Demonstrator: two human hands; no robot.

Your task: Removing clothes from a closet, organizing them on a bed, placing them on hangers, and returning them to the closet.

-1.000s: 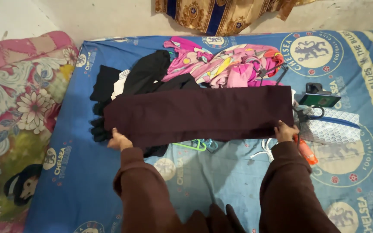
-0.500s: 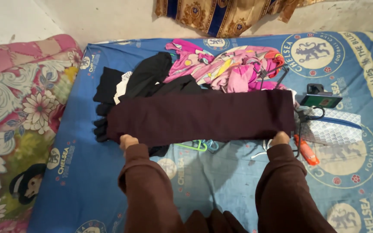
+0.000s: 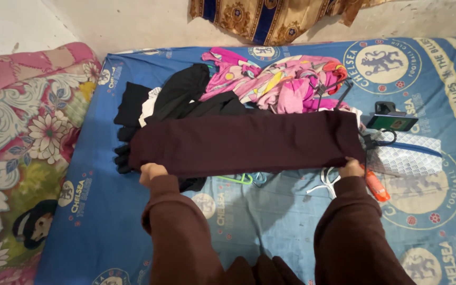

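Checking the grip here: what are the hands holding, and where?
Both hold the dark maroon cloth by its near edge: left hand at the left corner, right hand at the right corner.

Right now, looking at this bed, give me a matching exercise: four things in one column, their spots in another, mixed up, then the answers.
Things:
1 dark maroon cloth
2 pink patterned garment
3 orange tube
4 black clothes

Places:
A by the right hand
B far side of the bed, middle
C stretched between left hand and right hand
D heaped behind the cloth's left end

Pairs: 1-C, 2-B, 3-A, 4-D
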